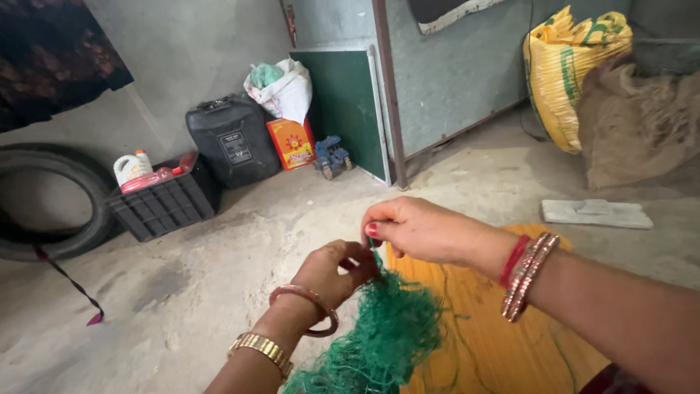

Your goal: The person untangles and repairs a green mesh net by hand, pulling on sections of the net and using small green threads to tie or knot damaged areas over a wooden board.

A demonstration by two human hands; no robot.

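Observation:
A tangled bundle of green netting point(383, 335) lies in front of me, partly over an orange cloth point(496, 328). My left hand point(332, 273), with a bangle and a gold watch on the wrist, grips the top of the netting with closed fingers. My right hand point(419, 230), wearing several bangles, pinches a thin green strand point(375, 252) that rises from the bundle, just above and touching the left hand.
A concrete floor point(219, 277) spreads ahead. At the back stand a black crate point(164, 204) with bottles, a black canister point(232, 142), a tyre point(51, 197), a white sack point(284, 91), an orange packet point(292, 142), a toy tractor point(333, 155) and a green board point(346, 109). A yellow sack point(569, 73) and a flat stone point(596, 214) are on the right.

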